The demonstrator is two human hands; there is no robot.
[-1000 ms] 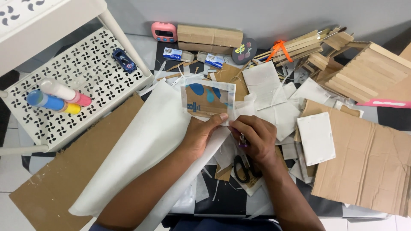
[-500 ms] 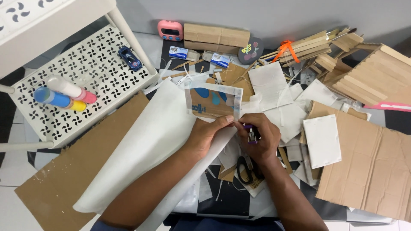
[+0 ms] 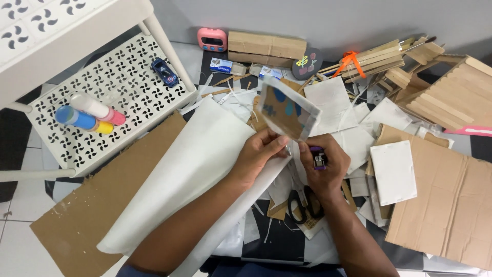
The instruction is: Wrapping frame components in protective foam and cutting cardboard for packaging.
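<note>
a white perforated shelf (image 3: 128, 97) at the left carries a small blue toy car (image 3: 164, 72) and capped paint tubes (image 3: 89, 114). a pink timer (image 3: 212, 39) and a flat cardboard box (image 3: 266, 46) sit by the wall. bundled wooden sticks (image 3: 371, 57) lie at the right, black scissors (image 3: 303, 204) below, and brown cardboard (image 3: 451, 200) at the far right.

A grey wall (image 3: 359, 20) backs checkered floor (image 3: 20, 205) beside a white perforated shelf (image 3: 123, 102).
</note>
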